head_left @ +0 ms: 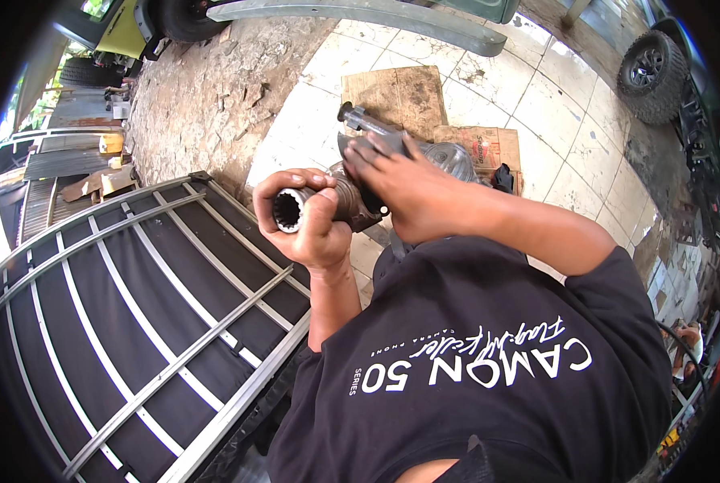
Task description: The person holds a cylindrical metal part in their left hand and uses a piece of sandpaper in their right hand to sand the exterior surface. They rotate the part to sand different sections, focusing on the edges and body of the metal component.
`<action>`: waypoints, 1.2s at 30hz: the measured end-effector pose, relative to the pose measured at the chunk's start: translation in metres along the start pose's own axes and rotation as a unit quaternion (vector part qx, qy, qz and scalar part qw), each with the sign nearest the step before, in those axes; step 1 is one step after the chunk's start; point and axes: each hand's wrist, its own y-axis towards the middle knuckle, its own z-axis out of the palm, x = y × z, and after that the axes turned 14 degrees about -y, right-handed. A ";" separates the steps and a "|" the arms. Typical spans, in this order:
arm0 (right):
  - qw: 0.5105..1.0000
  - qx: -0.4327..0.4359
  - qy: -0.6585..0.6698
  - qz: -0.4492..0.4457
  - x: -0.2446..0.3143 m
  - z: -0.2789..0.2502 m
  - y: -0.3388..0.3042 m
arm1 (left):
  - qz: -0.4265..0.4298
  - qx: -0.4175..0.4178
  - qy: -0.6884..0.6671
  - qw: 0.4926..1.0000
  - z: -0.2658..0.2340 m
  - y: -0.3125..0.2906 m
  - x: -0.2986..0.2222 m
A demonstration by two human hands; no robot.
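My left hand (308, 221) is wrapped round a metal sleeve with inner splines (345, 196). Its toothed open end faces left, and its outside is ridged and greasy. My right hand (388, 173) lies across the far side of the work with fingers stretched out, on a dark, curved surface whose kind I cannot make out. Just beyond the right fingers a grey metal piece with a round black end (364, 121) lies over a brown cardboard sheet (400, 92). A pale grey, ridged round thing (450, 158) shows partly behind my right wrist.
A metal-barred frame over a black sheet (159, 314) fills the lower left. Smaller cardboard (485, 145) and a small black object (502, 178) lie on the tiles (569, 129). A long grey metal beam (376, 16) crosses the far side. A vehicle wheel (652, 76) stands far right.
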 end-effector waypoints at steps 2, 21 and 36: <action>0.999 -0.011 0.011 -0.036 0.008 -0.001 -0.019 | -0.013 -0.036 -0.010 0.999 0.002 -0.003 -0.001; 0.998 -0.028 -0.027 -0.046 0.010 -0.001 -0.023 | -0.011 -0.014 -0.038 0.999 -0.003 0.003 -0.001; 0.998 -0.065 0.006 0.015 0.003 0.011 -0.003 | -0.035 0.000 -0.032 0.999 0.008 -0.004 0.000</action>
